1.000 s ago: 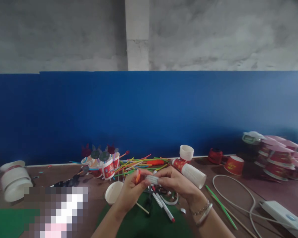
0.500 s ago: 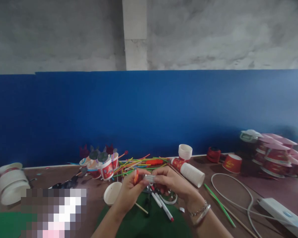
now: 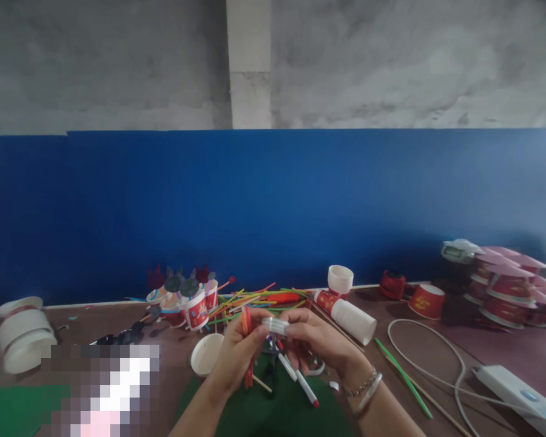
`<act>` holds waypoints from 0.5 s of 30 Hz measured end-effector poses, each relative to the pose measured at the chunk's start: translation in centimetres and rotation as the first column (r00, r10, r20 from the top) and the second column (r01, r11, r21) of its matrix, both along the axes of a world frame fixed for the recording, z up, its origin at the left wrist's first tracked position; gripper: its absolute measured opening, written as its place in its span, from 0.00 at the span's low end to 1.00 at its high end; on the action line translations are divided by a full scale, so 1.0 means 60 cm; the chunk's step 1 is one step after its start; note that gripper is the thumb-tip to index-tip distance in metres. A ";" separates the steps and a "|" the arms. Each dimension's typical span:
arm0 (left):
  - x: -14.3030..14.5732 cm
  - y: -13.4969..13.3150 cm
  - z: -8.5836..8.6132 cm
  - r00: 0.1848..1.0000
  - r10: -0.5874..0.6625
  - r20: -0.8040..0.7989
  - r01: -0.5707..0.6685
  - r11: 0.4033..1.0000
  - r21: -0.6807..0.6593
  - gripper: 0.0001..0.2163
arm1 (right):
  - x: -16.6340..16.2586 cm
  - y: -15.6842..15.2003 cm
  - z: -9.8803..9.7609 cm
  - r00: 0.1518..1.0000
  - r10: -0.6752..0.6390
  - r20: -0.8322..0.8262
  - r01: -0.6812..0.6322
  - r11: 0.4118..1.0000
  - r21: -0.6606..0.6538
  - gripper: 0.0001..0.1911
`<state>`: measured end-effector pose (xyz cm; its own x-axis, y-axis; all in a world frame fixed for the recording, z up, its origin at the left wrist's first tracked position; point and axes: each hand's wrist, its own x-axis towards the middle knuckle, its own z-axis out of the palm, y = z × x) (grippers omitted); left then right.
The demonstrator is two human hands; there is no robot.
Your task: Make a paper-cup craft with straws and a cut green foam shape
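Observation:
My two hands meet low in the middle, above a dark green mat [image 3: 273, 413]. My left hand [image 3: 239, 355] pinches a thin red strip [image 3: 246, 340] that hangs down below the fingers. My right hand [image 3: 318, 343], with bracelets at the wrist, holds a small clear roll of tape [image 3: 275, 326] between thumb and fingers, close against the strip. White markers with red caps [image 3: 300, 379] lie on the mat just under the hands.
A pile of coloured sticks [image 3: 255, 298], decorated red paper cups [image 3: 195, 306], an empty white cup [image 3: 206, 354] and a lying stack of white cups [image 3: 352, 318] crowd the brown table. At right a white cable [image 3: 437, 349], a power strip [image 3: 519, 394] and stacked red bowls [image 3: 509, 285].
The red strip now hangs longer below my left hand. Both hands stayed together with only slight shifts; the view moved a little.

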<state>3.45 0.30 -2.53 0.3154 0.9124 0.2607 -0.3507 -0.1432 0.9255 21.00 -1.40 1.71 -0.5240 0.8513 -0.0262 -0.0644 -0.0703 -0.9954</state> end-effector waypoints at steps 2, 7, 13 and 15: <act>0.001 0.000 -0.002 1.000 -0.010 -0.001 0.010 1.000 0.003 0.20 | -0.004 -0.003 0.004 1.000 0.019 -0.020 -0.019 1.000 0.002 0.11; -0.001 0.001 -0.001 1.000 -0.030 -0.006 0.030 0.999 0.033 0.19 | -0.010 -0.008 0.008 0.999 0.022 -0.036 -0.022 1.000 -0.002 0.10; -0.005 0.000 0.009 0.998 -0.013 -0.063 0.017 0.998 0.064 0.20 | -0.015 -0.007 0.009 0.999 -0.050 0.006 0.050 0.998 0.025 0.11; -0.005 -0.002 0.015 0.997 -0.031 -0.074 0.036 0.997 0.075 0.20 | -0.015 -0.008 0.010 0.998 -0.056 0.015 0.056 0.998 0.020 0.11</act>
<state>3.12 0.17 -1.63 0.3658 0.8795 0.3044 -0.2889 -0.2037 0.9355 20.10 -1.89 2.29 -0.4751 0.8798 -0.0170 -0.0517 -0.0472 -0.9975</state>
